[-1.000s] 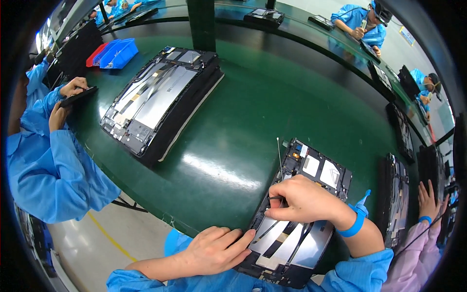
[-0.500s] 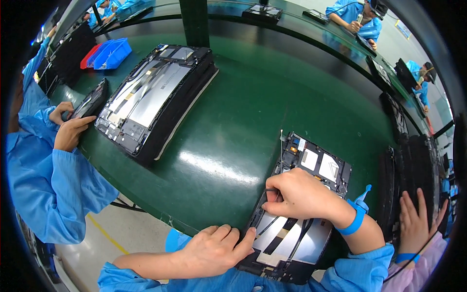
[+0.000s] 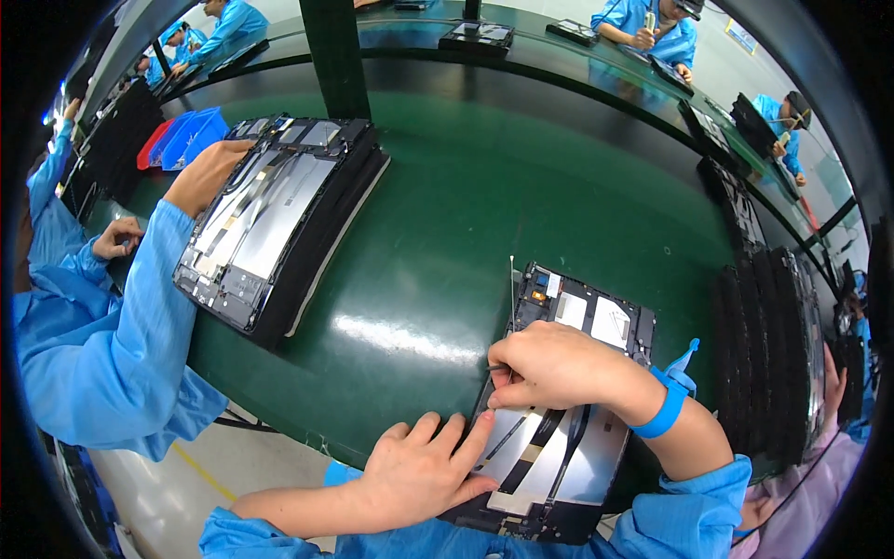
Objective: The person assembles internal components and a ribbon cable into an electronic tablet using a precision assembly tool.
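An opened tablet (image 3: pixel 605 447) lies on the green bench in front of me, its metal battery plates, ribbon cables and white pads exposed. My right hand (image 3: pixel 559 368), with a blue wrist strap (image 3: pixel 672 405), is closed in a pinch at the tablet's left edge. Between its fingertips is a thin dark cable (image 3: pixel 501 369), partly hidden. Beyond the hand, a thin wire (image 3: pixel 512 289) with a small tip sticks up past the tablet's far corner. My left hand (image 3: pixel 419 470) rests with fingers spread on the near left edge, its index fingertip close to the right hand.
Stacked opened tablets (image 3: pixel 279 214) stand at the left, where a co-worker's arm (image 3: pixel 158 279) reaches behind them. Blue and red bins (image 3: pixel 191 135) sit beyond. Dark upright panels (image 3: pixel 764 345) crowd the right side, near another person's hand. A post (image 3: pixel 335 65) rises at the far edge.
My left hand's index finger has moved up along the tablet edge, nearer my right hand, and its fingers have spread. The co-worker at left has reached toward the tablet stack. The view has shifted slightly.
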`<state>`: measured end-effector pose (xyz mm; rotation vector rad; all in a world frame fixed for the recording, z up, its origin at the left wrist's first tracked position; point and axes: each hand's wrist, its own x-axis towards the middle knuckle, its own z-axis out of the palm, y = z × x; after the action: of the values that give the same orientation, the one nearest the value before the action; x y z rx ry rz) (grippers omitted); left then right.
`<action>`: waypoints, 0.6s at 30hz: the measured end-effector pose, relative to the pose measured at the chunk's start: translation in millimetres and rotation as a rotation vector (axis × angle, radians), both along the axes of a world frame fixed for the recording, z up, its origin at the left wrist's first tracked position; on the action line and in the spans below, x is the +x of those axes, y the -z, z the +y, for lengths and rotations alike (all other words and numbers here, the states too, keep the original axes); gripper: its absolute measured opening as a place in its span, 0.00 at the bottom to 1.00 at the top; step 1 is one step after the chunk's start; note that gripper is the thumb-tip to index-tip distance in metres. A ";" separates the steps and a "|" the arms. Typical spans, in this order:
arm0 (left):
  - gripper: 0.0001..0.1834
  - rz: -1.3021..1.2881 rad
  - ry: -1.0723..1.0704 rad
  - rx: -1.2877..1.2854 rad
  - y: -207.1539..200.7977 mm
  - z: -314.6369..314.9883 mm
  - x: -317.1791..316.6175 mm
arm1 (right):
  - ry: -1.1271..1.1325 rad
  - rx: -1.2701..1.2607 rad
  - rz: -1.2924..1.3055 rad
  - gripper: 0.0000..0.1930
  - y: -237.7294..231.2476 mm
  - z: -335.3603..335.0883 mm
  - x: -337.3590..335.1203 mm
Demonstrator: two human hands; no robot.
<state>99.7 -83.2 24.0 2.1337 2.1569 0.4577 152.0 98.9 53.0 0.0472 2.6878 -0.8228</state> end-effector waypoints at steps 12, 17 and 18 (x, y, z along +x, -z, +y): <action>0.29 0.001 -0.002 -0.094 -6.3 1.7 -6.2 | 0.007 -0.184 -0.062 0.08 -4.8 10.0 -5.8; 0.29 -0.012 0.016 -0.135 -9.9 5.3 -9.0 | 0.037 -0.124 -0.010 0.06 -4.5 6.1 -4.8; 0.29 -0.014 0.015 -0.142 -10.0 5.9 -9.4 | 0.036 -0.131 -0.011 0.06 -2.9 5.7 -4.9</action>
<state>90.3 -77.2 34.0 2.0639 2.0962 0.3065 147.1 104.6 55.9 0.0687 2.6229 -1.0046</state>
